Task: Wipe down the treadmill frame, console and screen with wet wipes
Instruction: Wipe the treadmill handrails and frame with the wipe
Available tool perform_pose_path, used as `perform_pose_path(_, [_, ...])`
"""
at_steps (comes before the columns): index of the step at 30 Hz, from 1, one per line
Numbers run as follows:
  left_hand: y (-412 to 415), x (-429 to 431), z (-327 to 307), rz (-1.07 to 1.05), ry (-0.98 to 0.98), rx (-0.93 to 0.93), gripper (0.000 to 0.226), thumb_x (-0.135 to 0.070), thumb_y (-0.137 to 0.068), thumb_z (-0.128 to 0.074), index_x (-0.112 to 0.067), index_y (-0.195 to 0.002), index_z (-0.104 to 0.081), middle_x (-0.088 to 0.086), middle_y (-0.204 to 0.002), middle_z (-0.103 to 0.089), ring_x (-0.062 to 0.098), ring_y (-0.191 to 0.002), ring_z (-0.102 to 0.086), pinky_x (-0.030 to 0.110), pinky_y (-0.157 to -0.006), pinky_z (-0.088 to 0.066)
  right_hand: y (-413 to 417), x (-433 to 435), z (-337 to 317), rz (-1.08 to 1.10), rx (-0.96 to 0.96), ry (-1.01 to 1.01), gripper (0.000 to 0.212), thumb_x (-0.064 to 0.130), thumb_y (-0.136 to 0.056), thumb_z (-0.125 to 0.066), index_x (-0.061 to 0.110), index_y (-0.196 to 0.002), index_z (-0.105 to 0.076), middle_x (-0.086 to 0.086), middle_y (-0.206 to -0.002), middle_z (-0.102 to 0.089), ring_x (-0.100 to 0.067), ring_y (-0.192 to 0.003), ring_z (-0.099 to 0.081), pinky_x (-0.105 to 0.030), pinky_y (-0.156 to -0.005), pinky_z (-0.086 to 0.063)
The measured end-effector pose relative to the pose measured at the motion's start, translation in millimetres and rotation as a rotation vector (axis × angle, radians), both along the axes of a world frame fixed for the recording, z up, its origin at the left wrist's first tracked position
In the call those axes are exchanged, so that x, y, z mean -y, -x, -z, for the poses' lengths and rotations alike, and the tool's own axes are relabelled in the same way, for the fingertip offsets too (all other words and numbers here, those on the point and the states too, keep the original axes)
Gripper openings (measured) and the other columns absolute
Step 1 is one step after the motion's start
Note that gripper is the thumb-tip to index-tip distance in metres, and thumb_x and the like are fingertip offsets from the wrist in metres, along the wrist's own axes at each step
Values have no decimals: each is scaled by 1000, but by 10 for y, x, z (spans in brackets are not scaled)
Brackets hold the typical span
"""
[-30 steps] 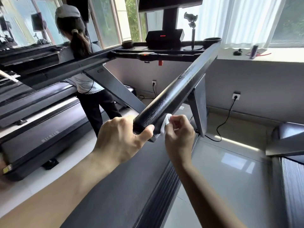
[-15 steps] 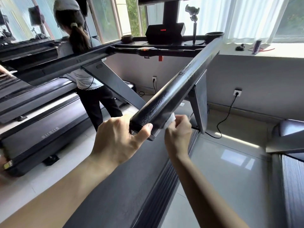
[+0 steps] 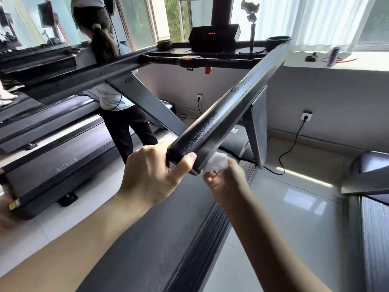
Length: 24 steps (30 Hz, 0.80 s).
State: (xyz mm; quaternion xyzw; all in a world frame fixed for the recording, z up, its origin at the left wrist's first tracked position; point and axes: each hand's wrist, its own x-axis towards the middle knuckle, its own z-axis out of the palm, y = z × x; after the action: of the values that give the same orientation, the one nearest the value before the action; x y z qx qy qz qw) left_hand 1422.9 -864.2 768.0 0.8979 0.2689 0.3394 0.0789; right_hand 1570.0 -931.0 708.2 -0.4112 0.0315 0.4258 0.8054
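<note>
At centre frame, one glossy black padded treadmill handrail (image 3: 227, 114) slants up to the right. The left hand (image 3: 153, 175) wraps around its near end. The right hand (image 3: 227, 182) pinches one crumpled white wet wipe (image 3: 216, 163) against the rail's underside. Two hands, one wipe.

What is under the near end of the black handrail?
A crumpled white wipe, pinched by the right hand, lies against the lower edge of the handrail. The left hand grips the end. The rail's underside itself is hidden.
</note>
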Motion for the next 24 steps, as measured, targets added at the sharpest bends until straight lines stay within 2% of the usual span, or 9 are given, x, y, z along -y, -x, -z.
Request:
perform_pose_path(2, [2,-6,8,-4,-4,2,55,-75,-84,-40,-25,-60,-36,-5,-47,-44,14,-47,-47,26,-50,-27,176,106,77,-103,58,-26,25,-2,-87,-49,-4,-96,-72,-11,-76,-59,-14,-60,-53,-21,-48,-42])
perform_pose_path(3, [4,-10,7,-6,-7,1,56,-75,-84,-40,-24,-61,-37,-4,-47,-44,15,-47,-48,27,-50,-27,210,122,113,-100,72,-31,27,0,-88,-49,-3,-97,-74,-12,-82,-62,-15,-66,-57,-21,-53,-45])
perform_pose_path(6, [8,-4,7,-13,-5,-3,56,-76,-83,-39,-24,-61,-37,-4,-47,-43,14,-47,-46,27,-50,-27,193,102,126,10,154,-76,21,-5,-93,-55,-13,-108,-68,-15,-92,-68,-13,-79,-67,-24,-70,-56])
perform_pose_path(9, [7,5,4,-14,7,-1,55,-76,-82,-39,-26,-60,-35,-4,-46,-42,6,-47,-44,22,-49,-26,106,25,133,178,47,-161,20,-3,-90,-70,-8,-109,-67,-13,-89,-71,-22,-87,-67,-34,-86,-57])
perform_pose_path(12, [6,2,0,-21,11,2,58,-76,-81,-38,-23,-60,-36,-2,-47,-44,13,-47,-46,28,-50,-29,181,71,136,227,122,-97,8,5,-87,-77,4,-93,-72,-8,-83,-73,-19,-84,-66,-35,-86,-54])
perform_pose_path(14, [7,-7,0,-31,6,-9,60,-77,-81,-38,-20,-61,-39,0,-47,-45,14,-48,-48,29,-52,-31,297,139,116,202,241,-88,7,11,-86,-80,7,-88,-75,-10,-84,-73,-18,-80,-65,-29,-77,-53])
perform_pose_path(16, [8,-19,5,-35,11,-16,62,-78,-81,-38,-18,-61,-41,1,-47,-45,16,-48,-48,30,-52,-32,278,156,43,217,342,-122,8,13,-87,-79,6,-89,-76,-10,-83,-72,-17,-77,-63,-27,-72,-51])
perform_pose_path(21, [8,-19,-10,-16,26,-16,59,-77,-81,-40,-22,-61,-37,0,-47,-43,17,-48,-48,31,-51,-31,-224,-48,-99,365,406,-67,5,14,-90,-78,10,-88,-75,-4,-84,-73,-14,-78,-64,-34,-81,-52])
perform_pose_path(24, [8,-16,-23,-13,32,-21,58,-77,-81,-40,-22,-61,-36,-1,-47,-43,14,-47,-47,30,-51,-30,-67,7,-6,340,490,-41,6,16,-92,-77,11,-90,-75,-5,-82,-73,-13,-76,-62,-30,-72,-51])
